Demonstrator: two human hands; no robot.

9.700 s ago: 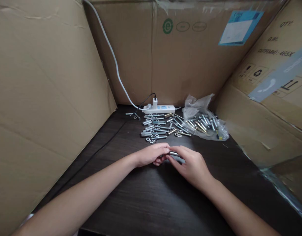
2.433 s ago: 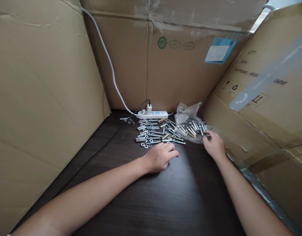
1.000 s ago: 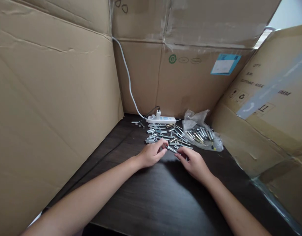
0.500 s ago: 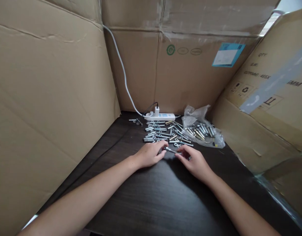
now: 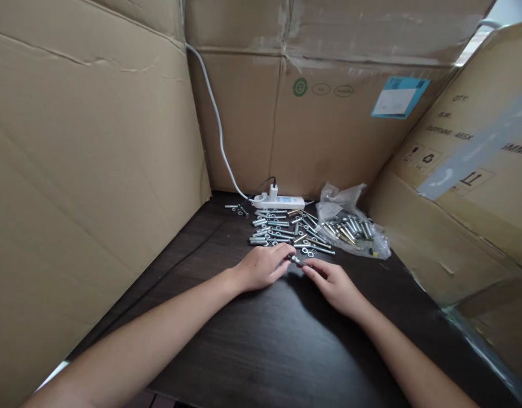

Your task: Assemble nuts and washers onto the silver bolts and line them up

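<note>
Between my two hands is a metal bolt (image 5: 296,260), with what looks like a nut or washer near its left part. My left hand (image 5: 263,265) pinches the left end between thumb and fingers. The fingers of my right hand (image 5: 331,280) are closed round the other end and hide much of it. Just beyond my hands lie rows of silver bolts and sleeves (image 5: 271,224), some of them brass-coloured. A few loose washers (image 5: 310,254) rest close to my right fingertips.
A white power strip (image 5: 286,202) with a plugged-in adapter (image 5: 273,192) stands behind the rows. To its right lies a clear plastic bag (image 5: 341,198) holding several bolts. Cardboard walls (image 5: 239,124) enclose the dark table (image 5: 261,345). A black cable (image 5: 179,263) crosses the left side.
My right fingers have slid left along the bolt, nearer to my left hand, so less of it shows between them. The whole view has shifted slightly.
</note>
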